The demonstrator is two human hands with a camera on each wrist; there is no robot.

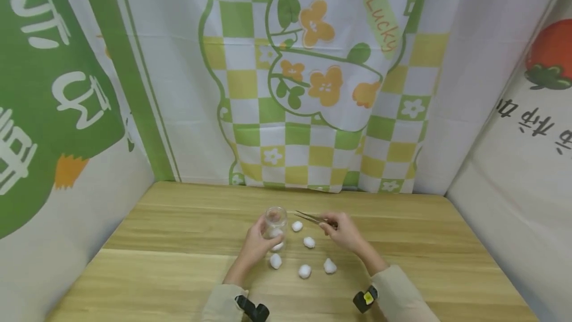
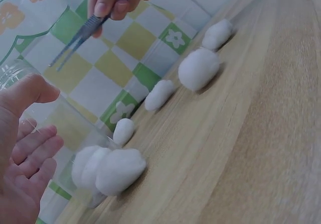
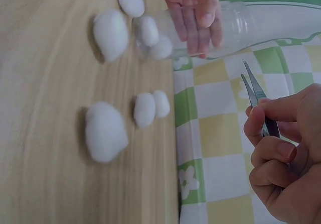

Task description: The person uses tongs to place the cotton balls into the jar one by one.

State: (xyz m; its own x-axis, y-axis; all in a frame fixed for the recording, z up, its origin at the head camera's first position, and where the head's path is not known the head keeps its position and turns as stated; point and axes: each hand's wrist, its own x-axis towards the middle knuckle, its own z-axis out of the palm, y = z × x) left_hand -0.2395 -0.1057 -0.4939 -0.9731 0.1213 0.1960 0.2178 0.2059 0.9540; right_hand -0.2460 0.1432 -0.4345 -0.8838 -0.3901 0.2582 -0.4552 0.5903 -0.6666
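Observation:
My left hand grips an upright clear glass jar, thumb on the near side and fingers round the far side. Two white cotton balls show through the glass near its bottom in the right wrist view. My right hand pinches a pair of metal tweezers, its tips pointing left toward the jar. The tips stand apart with nothing between them, at about the height of the jar's upper part in the right wrist view. Several loose cotton balls lie on the table between and in front of the hands.
The wooden table has a patterned cloth hanging behind it and printed cloths at both sides. Nearest my body lie two cotton balls, one pointed and one round. Black wrist cameras sit at both sleeves.

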